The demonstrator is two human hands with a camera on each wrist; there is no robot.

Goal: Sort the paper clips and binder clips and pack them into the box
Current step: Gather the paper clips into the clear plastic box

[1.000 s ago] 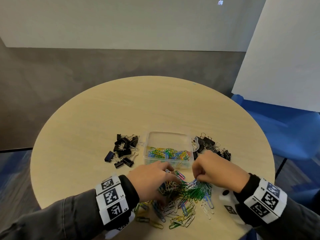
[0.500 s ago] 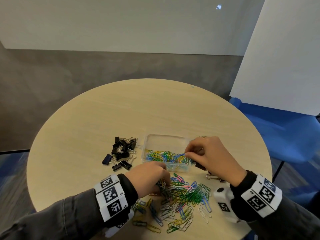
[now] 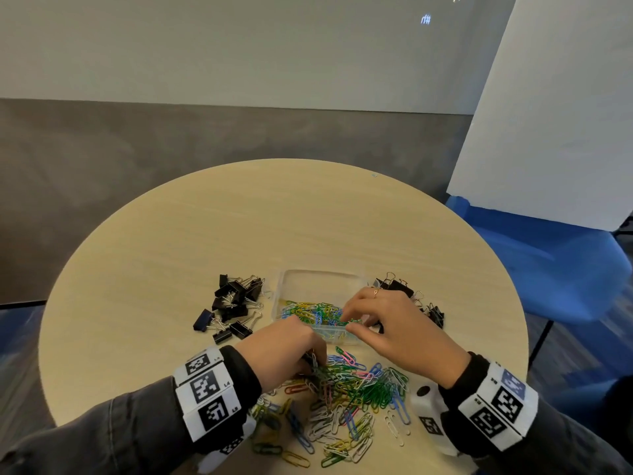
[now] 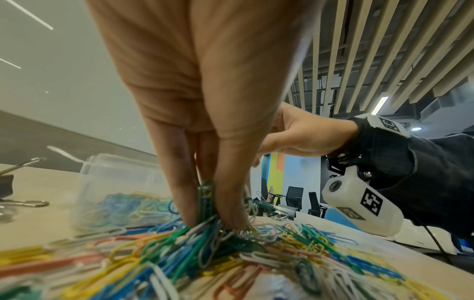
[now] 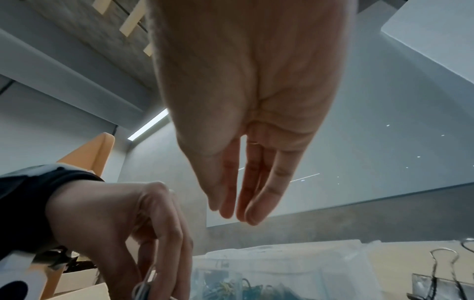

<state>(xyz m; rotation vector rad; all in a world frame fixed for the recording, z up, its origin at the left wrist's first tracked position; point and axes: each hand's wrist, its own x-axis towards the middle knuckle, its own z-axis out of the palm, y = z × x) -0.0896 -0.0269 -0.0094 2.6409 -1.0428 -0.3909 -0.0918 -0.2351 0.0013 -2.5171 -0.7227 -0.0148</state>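
Paper clips (image 3: 346, 402): left hand (image 3: 281, 351) grip pinches bunch from pile; right hand (image 3: 394, 330) fingers straight, empty, over box (image 3: 320, 281).

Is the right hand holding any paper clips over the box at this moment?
No: in the right wrist view the right hand has its fingers straight and bare above the clear box, with nothing pinched.

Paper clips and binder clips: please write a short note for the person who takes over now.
Left hand pinches a bunch from the loose paper clip pile near the table edge.
Right hand is over the clear box, fingers straight, holding nothing.
Done: some paper clips lie in the box.
Left: most paper clips, plus binder clips left and right of the box.
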